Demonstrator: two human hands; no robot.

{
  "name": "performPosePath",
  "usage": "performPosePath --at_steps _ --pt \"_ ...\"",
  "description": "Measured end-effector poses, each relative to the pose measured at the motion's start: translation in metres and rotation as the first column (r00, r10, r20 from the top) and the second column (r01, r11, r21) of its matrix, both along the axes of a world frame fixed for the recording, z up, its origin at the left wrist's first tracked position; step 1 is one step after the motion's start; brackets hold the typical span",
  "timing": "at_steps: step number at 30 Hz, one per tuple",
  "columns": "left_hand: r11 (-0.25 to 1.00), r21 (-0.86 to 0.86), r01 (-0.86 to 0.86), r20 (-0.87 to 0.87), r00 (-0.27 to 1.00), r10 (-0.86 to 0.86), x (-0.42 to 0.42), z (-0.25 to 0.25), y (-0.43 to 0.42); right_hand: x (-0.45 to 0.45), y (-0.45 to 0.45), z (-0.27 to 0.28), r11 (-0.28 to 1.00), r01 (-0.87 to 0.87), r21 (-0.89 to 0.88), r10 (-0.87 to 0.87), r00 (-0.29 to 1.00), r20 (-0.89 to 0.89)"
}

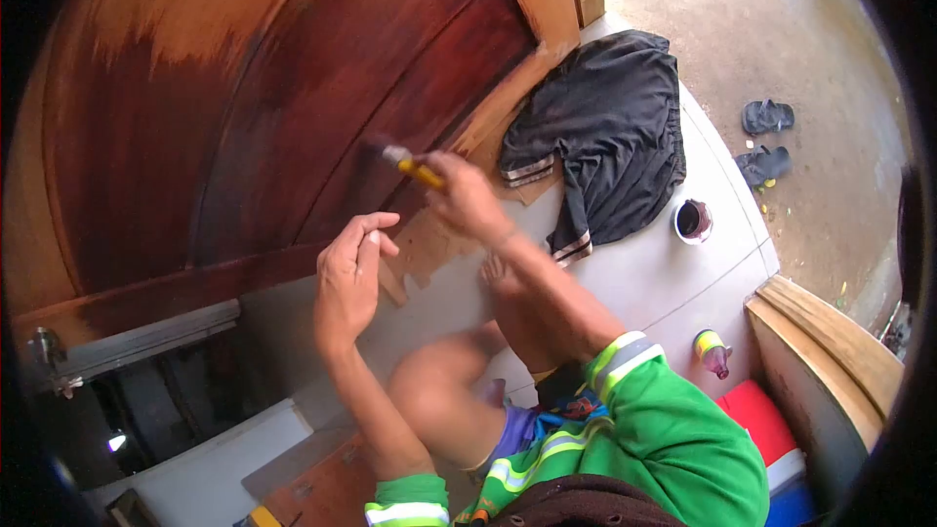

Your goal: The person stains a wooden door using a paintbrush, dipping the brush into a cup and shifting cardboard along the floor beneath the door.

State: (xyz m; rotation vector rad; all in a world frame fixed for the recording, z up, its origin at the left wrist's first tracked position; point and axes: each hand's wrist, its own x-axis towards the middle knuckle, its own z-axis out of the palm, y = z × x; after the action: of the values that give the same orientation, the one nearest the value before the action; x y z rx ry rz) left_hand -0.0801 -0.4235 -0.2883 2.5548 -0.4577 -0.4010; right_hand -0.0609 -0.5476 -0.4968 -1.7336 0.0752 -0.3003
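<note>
A paintbrush (415,167) with a yellow handle and metal ferrule is held in my right hand (467,197). Its blurred bristles meet the wooden door (390,39), whose panels are mostly coated dark reddish brown, with lighter bare wood near the upper left and along the frame. My left hand (348,278) is raised in front of the door's lower part, fingers loosely bent and apart, holding nothing. Whether it touches the door I cannot tell. A white cup (694,222) with dark liquid inside stands on the tiles to the right.
Dark shorts (605,137) lie on the pale tiled floor (644,278) over some cardboard (429,244). A small bottle (712,353) and a red container (763,417) are at the lower right. Dark slippers (768,117) lie on the ground outside. A wooden frame (830,342) borders the right.
</note>
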Motion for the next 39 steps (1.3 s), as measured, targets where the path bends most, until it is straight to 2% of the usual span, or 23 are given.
performPosePath --at_steps 1,3,5,6,7,10,11,13,15,16,17,18,19,21,22,23,25,27,29,31,33,37,39 --pt "0.999 -0.029 -0.023 -0.004 1.0 0.023 0.001 -0.001 0.005 0.012 -0.026 -0.016 0.998 0.055 0.006 -0.055 0.995 0.081" --pt "0.994 -0.077 -0.073 -0.03 0.997 0.071 0.001 -0.003 0.022 0.031 -0.103 -0.01 0.996 0.083 0.01 -0.084 0.994 0.063" --pt "0.991 -0.051 -0.12 -0.002 0.993 0.12 -0.001 0.001 0.026 0.046 -0.16 -0.008 0.971 0.236 -0.046 -0.229 0.966 0.116" --pt "0.988 -0.048 -0.143 -0.004 0.99 0.143 -0.001 0.001 0.029 0.045 -0.181 -0.005 0.965 0.26 -0.038 -0.259 0.965 0.033" --pt "0.984 -0.044 -0.172 -0.01 0.985 0.172 -0.001 0.0 0.03 0.043 -0.195 -0.001 0.959 0.28 -0.033 -0.282 0.958 -0.053" --pt "0.986 -0.017 -0.164 -0.02 0.986 0.164 -0.004 0.001 0.031 0.027 -0.196 0.021 0.93 0.348 0.122 -0.342 0.937 -0.066" --pt "0.987 -0.011 -0.16 -0.019 0.987 0.16 -0.003 0.0 0.033 0.031 -0.193 0.018 0.891 0.383 0.245 -0.388 0.921 -0.03" --pt "0.986 -0.003 -0.169 -0.035 0.985 0.169 -0.006 0.001 0.034 0.035 -0.18 0.024 0.862 0.441 0.252 -0.473 0.877 0.082" --pt "0.986 -0.003 -0.166 -0.032 0.986 0.166 -0.005 0.003 0.029 0.063 -0.176 -0.041 0.857 0.515 0.038 -0.503 0.815 0.289" --pt "0.986 -0.001 -0.165 -0.025 0.986 0.165 -0.006 0.004 0.026 0.06 -0.165 -0.064 0.861 0.509 0.014 -0.496 0.832 0.247" --pt "0.986 0.006 -0.164 -0.019 0.986 0.164 -0.007 0.005 0.025 0.051 -0.16 -0.085 0.86 0.489 -0.15 -0.47 0.871 0.145" --pt "0.988 -0.006 -0.151 -0.017 0.988 0.151 -0.008 0.006 0.026 0.042 -0.154 -0.11 0.869 0.469 -0.154 -0.461 0.883 0.088" --pt "0.99 -0.018 -0.14 -0.014 0.99 0.14 -0.008 0.005 0.028 0.03 -0.152 -0.109 0.894 0.422 -0.151 -0.428 0.904 -0.009" --pt "0.988 -0.027 -0.15 -0.01 0.989 0.15 -0.007 0.002 0.028 0.015 -0.159 -0.082 0.884 0.462 -0.076 -0.466 0.883 -0.056" --pt "0.986 -0.018 -0.169 -0.01 0.986 0.168 -0.009 0.004 0.028 0.018 -0.168 -0.076 0.846 0.531 -0.056 -0.516 0.84 0.164" --pt "0.983 -0.002 -0.185 -0.015 0.983 0.185 -0.011 0.006 0.029 0.018 -0.177 -0.04 0.805 0.574 -0.149 -0.517 0.803 0.297" --pt "0.988 -0.012 -0.155 -0.022 0.988 0.155 -0.013 0.005 0.029 0.023 -0.185 0.013 0.787 0.585 -0.194 -0.498 0.789 0.359" --pt "0.992 -0.037 -0.123 -0.013 0.992 0.123 -0.015 0.006 0.024 0.035 -0.187 0.017 0.787 0.573 -0.227 -0.481 0.801 0.356" --pt "0.994 -0.026 -0.108 -0.017 0.994 0.107 -0.016 0.009 0.019 0.048 -0.188 -0.026 0.775 0.555 -0.303 -0.478 0.828 0.293" --pt "0.995 -0.029 -0.093 -0.005 0.996 0.093 -0.017 0.01 0.017 0.046 -0.186 -0.092 0.781 0.459 -0.425 -0.489 0.871 0.043" --pt "0.996 -0.044 -0.074 0.014 0.997 0.075 -0.016 0.008 0.018 0.029 -0.187 -0.128 0.809 0.364 -0.462 -0.468 0.874 -0.131" --pt "0.994 -0.044 -0.097 0.022 0.995 0.098 -0.02 0.009 0.02 0.01 -0.186 -0.129 0.846 0.477 -0.239 -0.505 0.861 -0.068" --pt "0.995 -0.025 -0.096 0.055 0.994 0.097 -0.018 0.01 0.024 0.015 -0.182 -0.119 0.848 0.529 -0.019 -0.526 0.838 -0.147"
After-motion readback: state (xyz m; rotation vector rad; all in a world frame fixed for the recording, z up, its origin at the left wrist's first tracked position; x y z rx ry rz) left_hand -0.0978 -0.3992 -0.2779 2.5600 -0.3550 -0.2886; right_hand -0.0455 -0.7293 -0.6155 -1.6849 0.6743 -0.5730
